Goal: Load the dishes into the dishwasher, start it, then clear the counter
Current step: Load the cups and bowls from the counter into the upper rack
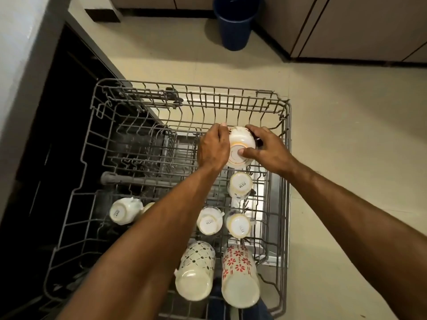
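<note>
— Fingers (253, 130) of the right hand (265, 150) curl over the far rim of an upturned white bowl (241, 145), and its thumb presses on the bowl's ringed base. Do you see the other hand too?

— Yes. The left hand (213, 147) clasps the bowl's left side, fingers bent around the far edge. So both hands grip it, one on each flank.

— Where does the bowl sit?

— Bottom up, in the far right part of the pulled-out grey wire rack (285, 181). Whether it rests on the tines or is carried just above them, I cannot tell.

— What else is in that rack?

— Just near of the bowl, a small white cup (240, 184) stands upside down with printed lettering on its base. Nearer still are two more cups side by side, one (209, 220) on the left and one (239, 225) on the right. Another upturned cup (123, 213) lies well apart at the left side, beside the left forearm.

— And at the near edge?

— Two tall tumblers, bottoms up: one with a black pattern (196, 271), and just right of it one with red flowers (239, 276).

— Beyond the rack?

— A dark blue bin (235, 24) stands on the pale floor by the far cabinets. The dishwasher's dark opening (46, 135) lies to the left.
</note>
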A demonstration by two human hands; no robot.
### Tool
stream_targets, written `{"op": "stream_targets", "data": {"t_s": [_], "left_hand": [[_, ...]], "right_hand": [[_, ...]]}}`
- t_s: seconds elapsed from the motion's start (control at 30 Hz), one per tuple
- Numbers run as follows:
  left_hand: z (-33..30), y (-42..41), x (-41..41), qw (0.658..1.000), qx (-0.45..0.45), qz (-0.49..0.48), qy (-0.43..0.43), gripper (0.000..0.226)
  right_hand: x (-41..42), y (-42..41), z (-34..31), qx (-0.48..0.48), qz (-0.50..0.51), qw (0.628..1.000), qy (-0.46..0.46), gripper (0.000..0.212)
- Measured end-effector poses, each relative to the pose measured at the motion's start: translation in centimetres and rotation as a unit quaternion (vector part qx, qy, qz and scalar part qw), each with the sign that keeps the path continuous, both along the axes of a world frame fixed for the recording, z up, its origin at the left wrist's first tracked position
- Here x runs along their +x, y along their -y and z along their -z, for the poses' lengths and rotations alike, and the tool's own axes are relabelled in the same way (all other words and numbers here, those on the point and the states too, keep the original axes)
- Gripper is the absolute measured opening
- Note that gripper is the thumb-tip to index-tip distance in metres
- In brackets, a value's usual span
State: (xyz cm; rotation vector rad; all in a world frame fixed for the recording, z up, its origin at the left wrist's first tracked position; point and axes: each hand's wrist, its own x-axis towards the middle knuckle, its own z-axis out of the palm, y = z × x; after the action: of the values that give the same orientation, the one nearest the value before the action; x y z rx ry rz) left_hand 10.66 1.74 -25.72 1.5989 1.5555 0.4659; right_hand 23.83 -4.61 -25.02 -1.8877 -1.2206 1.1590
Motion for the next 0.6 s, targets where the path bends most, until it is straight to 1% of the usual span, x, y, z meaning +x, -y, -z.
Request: {"op": "stream_targets", "data": {"t_s": [0.07, 0.17, 0.3, 0.37, 0.47, 0.6], "left_hand": [[0.6, -0.5, 0.1, 0.999, -0.009, 0.036, 0.03, 0.03], [1.3, -1.0, -0.2, 0.994, -0.032, 0.089, 0.059, 0.031], [1.9, -1.3, -0.5, 0.986, -0.078, 0.133, 0.071, 0.049], [2.1, -1.4, -0.5, 0.984, -0.086, 0.141, 0.064, 0.057], [2.2, -1.5, -0.6, 0.984, -0.059, 0.169, 0.02, 0.067], [2.1, -1.5, -0.5, 0.982, -0.007, 0.184, -0.028, 0.061]], "right_hand": [[0.6, -0.8, 0.3, -0.021, 0.009, 1.0, 0.016, 0.07], [0.9, -1.5, 0.4, -0.042, 0.024, 0.999, 0.009, 0.054], [0.8, -1.9, 0.8, -0.062, 0.064, 0.996, 0.0, 0.049], [0.7, -2.0, 1.3, -0.071, 0.071, 0.995, 0.004, 0.044], [0.5, -2.1, 1.9, -0.081, 0.073, 0.994, 0.007, 0.036], [0.4, -2.5, 2.0, -0.092, 0.093, 0.991, 0.023, 0.028]]}}
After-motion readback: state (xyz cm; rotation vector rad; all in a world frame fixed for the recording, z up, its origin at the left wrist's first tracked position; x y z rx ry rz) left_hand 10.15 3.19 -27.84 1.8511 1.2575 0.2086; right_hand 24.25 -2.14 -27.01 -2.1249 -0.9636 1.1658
